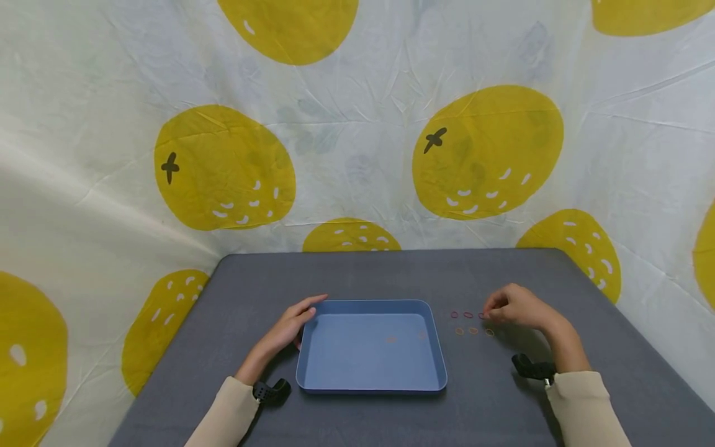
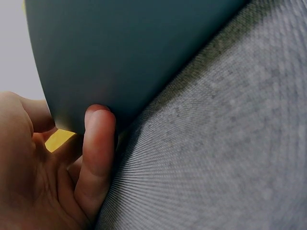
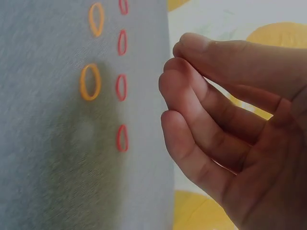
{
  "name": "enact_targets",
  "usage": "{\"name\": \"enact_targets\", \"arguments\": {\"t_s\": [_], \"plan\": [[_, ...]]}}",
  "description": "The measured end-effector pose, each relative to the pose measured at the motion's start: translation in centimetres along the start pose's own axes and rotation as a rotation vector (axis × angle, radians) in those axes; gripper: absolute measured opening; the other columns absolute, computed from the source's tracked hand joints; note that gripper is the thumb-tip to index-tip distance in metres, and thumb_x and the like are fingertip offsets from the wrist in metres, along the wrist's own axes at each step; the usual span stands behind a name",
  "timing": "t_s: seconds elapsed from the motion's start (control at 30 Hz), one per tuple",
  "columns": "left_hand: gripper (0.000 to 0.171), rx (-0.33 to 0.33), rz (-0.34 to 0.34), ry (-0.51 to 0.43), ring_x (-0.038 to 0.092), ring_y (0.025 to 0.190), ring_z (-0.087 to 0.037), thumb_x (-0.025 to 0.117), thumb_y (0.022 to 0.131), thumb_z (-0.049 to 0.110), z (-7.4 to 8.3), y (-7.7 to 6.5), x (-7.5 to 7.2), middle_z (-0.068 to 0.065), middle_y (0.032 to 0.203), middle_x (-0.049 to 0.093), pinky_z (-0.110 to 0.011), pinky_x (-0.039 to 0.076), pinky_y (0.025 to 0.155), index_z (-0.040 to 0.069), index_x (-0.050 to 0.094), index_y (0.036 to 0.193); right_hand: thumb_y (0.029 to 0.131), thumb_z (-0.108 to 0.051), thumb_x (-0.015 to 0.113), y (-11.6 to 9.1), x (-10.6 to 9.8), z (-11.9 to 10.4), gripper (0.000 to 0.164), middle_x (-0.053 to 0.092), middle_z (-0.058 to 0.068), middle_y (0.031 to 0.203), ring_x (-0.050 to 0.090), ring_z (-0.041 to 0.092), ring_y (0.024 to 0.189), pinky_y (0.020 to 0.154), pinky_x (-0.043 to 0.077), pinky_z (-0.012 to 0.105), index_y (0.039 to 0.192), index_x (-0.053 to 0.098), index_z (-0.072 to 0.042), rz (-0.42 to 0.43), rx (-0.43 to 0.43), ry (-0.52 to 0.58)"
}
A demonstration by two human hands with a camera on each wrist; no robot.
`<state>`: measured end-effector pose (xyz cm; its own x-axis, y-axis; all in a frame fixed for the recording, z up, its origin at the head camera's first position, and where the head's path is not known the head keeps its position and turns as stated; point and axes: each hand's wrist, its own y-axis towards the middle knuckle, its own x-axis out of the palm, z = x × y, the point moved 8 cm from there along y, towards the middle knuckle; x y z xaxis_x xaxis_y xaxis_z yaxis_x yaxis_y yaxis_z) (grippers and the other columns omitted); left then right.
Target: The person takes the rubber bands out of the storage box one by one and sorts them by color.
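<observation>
My left hand (image 1: 287,326) holds the far left corner of a shallow blue tray (image 1: 371,386). One finger stretches along the far rim. In the left wrist view, a fingertip (image 2: 99,122) presses the tray's outer wall (image 2: 120,57). My right hand (image 1: 519,307) hovers over small rings that look like rubber bands, right of the tray. Its fingertips are gathered in the right wrist view, with nothing visible between them. Red rubber bands (image 3: 121,87) lie in a row. Orange rubber bands (image 3: 81,81) form a nearer row. Part of the red row is hidden in the head view.
Two faint orange rings (image 1: 392,339) show on the tray floor, too small to make out well. Grey cloth covers the table (image 1: 368,276). Behind it hangs a white curtain (image 1: 357,149) with yellow fruit prints. Both wrists wear black bands.
</observation>
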<state>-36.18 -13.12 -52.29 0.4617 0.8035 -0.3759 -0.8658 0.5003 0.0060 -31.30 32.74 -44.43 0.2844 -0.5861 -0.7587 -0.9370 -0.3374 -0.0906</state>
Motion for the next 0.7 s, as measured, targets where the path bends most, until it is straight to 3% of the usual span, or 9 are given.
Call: {"name": "enact_targets", "arguments": {"t_s": [0.47,0.7], "plan": [[0.046,0.007,-0.002,-0.004,0.055,0.127,-0.041,0.042,0.113,0.027,0.0,-0.1,0.0,-0.018,0.164,0.037,-0.04,0.053,0.044,0.018,0.044,0.158,0.093,-0.012,0.073,1.3,0.4,-4.0,0.012,0.076,0.004,0.088,0.058,0.008,0.071,0.062,0.051,0.027,0.097,0.079,-0.002,0.002,-0.064,-0.082],[0.046,0.001,-0.004,-0.009,0.055,0.127,-0.04,0.043,0.113,0.028,0.0,0.0,-0.1,-0.017,0.165,0.037,-0.04,0.054,0.044,0.019,0.044,0.158,0.095,-0.014,0.072,3.2,1.6,-7.3,0.012,0.076,0.01,0.087,0.061,0.017,0.065,0.055,0.051,0.029,0.097,0.079,-0.005,-0.026,-0.114,0.005]]}}
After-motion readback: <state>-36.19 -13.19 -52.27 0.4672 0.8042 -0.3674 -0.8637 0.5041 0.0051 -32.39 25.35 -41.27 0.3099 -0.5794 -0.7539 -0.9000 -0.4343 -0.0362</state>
